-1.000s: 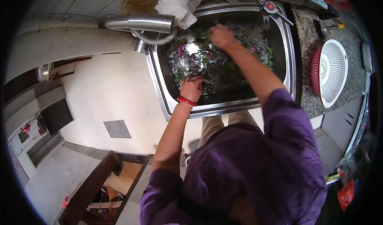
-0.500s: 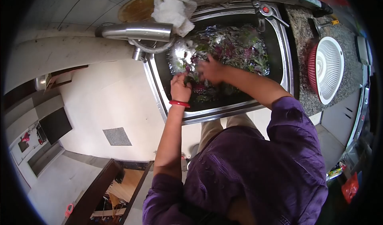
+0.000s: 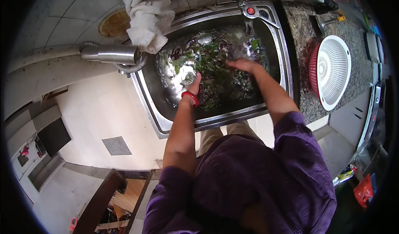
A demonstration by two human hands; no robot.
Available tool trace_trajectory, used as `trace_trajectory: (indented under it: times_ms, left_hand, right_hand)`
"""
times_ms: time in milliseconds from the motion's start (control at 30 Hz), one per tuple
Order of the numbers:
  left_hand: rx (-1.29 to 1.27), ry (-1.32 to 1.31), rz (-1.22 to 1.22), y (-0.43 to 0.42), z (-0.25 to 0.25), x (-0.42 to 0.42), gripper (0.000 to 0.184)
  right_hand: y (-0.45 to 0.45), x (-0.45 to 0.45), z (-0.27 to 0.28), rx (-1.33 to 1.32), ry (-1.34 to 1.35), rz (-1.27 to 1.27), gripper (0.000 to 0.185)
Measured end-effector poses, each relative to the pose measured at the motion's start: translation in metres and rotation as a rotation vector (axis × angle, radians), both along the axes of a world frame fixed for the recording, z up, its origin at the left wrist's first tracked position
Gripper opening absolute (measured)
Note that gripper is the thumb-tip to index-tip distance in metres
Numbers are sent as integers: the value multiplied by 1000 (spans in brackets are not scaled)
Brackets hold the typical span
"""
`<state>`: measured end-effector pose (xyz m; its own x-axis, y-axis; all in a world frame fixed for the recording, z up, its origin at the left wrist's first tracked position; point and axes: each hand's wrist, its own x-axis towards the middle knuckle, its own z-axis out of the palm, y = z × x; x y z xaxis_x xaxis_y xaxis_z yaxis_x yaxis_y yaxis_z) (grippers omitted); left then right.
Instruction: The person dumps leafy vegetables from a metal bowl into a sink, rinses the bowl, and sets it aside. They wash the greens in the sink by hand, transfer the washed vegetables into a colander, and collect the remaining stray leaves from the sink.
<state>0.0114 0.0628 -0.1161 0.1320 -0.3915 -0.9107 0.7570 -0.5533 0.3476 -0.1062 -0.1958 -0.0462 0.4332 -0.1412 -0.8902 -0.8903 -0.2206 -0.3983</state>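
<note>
Leafy greens with green and purple leaves (image 3: 212,55) float in the water of a steel sink (image 3: 286,68). My left hand (image 3: 195,84), with a red bangle (image 3: 190,97) at its wrist, dips into the near left side of the leaves. Its thumb stands straight up; the other fingers are mostly hidden under leaves and water. At the right side of the leaves, my right hand (image 3: 244,65) reaches in with fingers stretched out toward the left. Both hands touch the greens from opposite sides, and neither is closed round them.
A tap with a red-dotted handle (image 3: 250,11) runs water into the sink's far right. A second, steel faucet (image 3: 110,54) stands left, beside a hanging white towel (image 3: 147,16). On the right counter sit a white and red colander (image 3: 334,72) and a yellow-handled tool (image 3: 332,23).
My hands have moved apart, the right one shifting toward the sink's right side. The leaves are now bunched between them. The head view has shifted, so the sink appears farther left.
</note>
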Motion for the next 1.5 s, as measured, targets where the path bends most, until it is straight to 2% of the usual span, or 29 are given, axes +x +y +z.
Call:
trace_trajectory:
  times_ms: [33,67,100,167,233,267,300,467,500,533,567,633,700,767,833,867,900,967,1000,1033,1100,1167,1200,1267,1333,1367,1400,1433,1500]
  left_hand:
    - [-5,56,88,-5,-11,-6,78]
    - [-58,65,174,-26,48,-11,75]
    - [-52,35,210,-29,46,-12,74]
    - [-32,-23,279,-32,35,-12,73]
    - [-351,363,486,-16,32,-6,65]
    - [-419,329,531,-10,22,-3,60]
    - [-489,295,577,-3,12,2,55]
    - [-732,319,595,-9,86,20,39]
    - [-855,417,561,-4,74,26,38]
    - [-816,304,529,-6,80,27,38]
    - [-778,191,497,-9,87,29,38]
    - [-701,373,642,-4,89,40,39]
    - [-761,113,497,0,112,43,57]
    - [-961,32,242,-7,145,51,56]
    - [-869,-75,234,-8,174,51,60]
    - [-751,-161,105,-6,179,58,64]
    - [-841,-361,43,-14,203,50,50]
    - [-617,-649,-482,7,181,70,41]
    - [-611,-844,-575,2,194,65,34]
    - [-594,-1202,-794,3,187,66,40]
    - [-142,-1457,-1020,8,186,47,45]
    - [-16,-1260,-1448,2,195,31,50]
    - [-8,-1170,-1592,-1,189,24,49]
    - [-4,-1072,-1782,3,167,20,47]
    - [209,-1087,-1662,11,124,30,49]
    - [312,-1094,-1600,9,111,41,51]
    - [402,-885,-1278,1,112,54,60]
    - [526,-892,-1104,0,97,42,61]
    - [488,-1091,-1389,-9,93,7,57]
  right_hand:
    - [19,0,8,191,69,-141,71]
    - [32,-3,1,272,40,-229,75]
    - [49,-1,-3,237,35,-323,73]
    - [72,0,-67,629,-149,-602,66]
    - [88,12,-60,722,-267,-629,59]
    - [92,19,-53,767,-331,-643,56]
    - [93,23,-47,794,-370,-644,50]
    - [91,34,-11,911,-555,-631,25]
    - [88,36,1,933,-589,-627,21]
    - [82,37,38,961,-661,-487,29]
    - [74,38,62,775,-732,-344,30]
    - [57,32,99,397,-850,-64,32]
    - [38,23,122,184,-668,24,38]
    - [26,22,126,15,-580,209,42]
    - [22,-1,90,-372,-580,303,42]
    - [18,-12,74,-568,-573,348,43]
    - [13,-17,70,-655,-522,247,40]
    - [8,-25,62,-822,-412,45,36]
    - [12,-21,69,-797,-318,-21,33]
    - [30,-21,63,-813,-380,187,33]
    - [79,-26,46,-831,-496,598,32]
    - [98,-23,75,-561,-515,1024,30]
    - [95,-20,74,-509,-460,1042,31]
    - [71,-5,72,-501,-232,835,33]
    - [45,9,48,-513,-37,529,37]
    - [56,9,37,-623,-60,527,38]
    - [76,10,30,-731,-83,524,40]
    - [94,12,30,-844,-107,518,41]
    - [112,8,25,-686,-316,892,40]
